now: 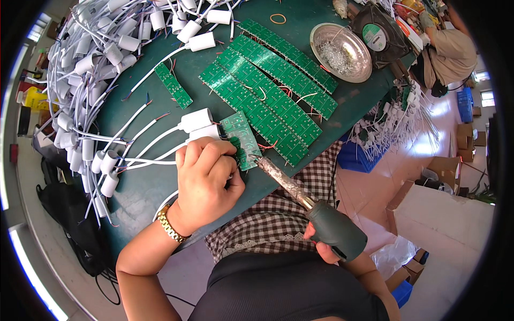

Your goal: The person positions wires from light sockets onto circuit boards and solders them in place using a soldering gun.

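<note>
My right hand [323, 248] grips a soldering iron [338, 230] by its thick dark green handle. Its crusted metal barrel slants up and left, and the tip meets the lower right part of a small green circuit board [241, 140]. On that board's left edge rests my left hand [209, 174], fingers curled into a pinch; what they hold is hidden. White cylindrical cable ends [196, 120] lie just beyond my left knuckles, their cables running left. Beside the small board, long green circuit board panels [267, 115] lie in rows, with red and white wires between them.
A large heap of white cabled cylinders [115, 53] covers the table's left and far left. A narrow green board strip [174, 85] lies near it. Toward the far right are a metal bowl with solder scraps [341, 52] and a black fan [379, 36]. Another person [450, 51] sits beyond.
</note>
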The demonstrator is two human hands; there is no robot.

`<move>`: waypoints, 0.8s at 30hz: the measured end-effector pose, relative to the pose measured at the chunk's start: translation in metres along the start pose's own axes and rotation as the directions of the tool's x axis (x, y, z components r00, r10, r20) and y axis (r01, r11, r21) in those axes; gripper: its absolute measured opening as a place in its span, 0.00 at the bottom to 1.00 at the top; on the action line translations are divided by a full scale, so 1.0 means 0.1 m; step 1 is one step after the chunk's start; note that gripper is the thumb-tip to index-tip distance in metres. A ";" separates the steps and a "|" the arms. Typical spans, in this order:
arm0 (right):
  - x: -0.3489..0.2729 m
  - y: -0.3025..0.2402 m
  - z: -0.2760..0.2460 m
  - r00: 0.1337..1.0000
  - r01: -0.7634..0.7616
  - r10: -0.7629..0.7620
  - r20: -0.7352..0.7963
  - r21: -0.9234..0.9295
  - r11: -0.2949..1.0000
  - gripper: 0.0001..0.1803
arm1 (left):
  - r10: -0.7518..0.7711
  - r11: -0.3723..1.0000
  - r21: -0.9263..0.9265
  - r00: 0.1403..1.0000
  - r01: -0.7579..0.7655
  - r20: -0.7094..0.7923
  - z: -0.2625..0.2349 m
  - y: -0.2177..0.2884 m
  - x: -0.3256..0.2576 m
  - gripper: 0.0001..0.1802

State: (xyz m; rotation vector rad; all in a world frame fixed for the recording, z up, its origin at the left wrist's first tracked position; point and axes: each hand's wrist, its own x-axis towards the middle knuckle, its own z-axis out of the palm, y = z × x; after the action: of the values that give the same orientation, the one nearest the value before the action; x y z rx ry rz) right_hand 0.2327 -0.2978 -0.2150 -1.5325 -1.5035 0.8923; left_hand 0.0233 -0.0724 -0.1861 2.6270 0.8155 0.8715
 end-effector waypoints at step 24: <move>0.09 -0.08 0.06 0.989 -0.106 0.143 -0.027 0.537 0.837 0.35 | 0.078 0.997 0.002 0.997 -0.078 0.005 -0.05 -0.02 -0.02 0.14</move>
State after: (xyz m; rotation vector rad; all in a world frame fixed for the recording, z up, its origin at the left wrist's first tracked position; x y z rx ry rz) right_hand 0.2244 -0.2887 -0.2103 -1.2308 -0.9915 1.2062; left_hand 0.0183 -0.0719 -0.1841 2.6784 0.7168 0.8836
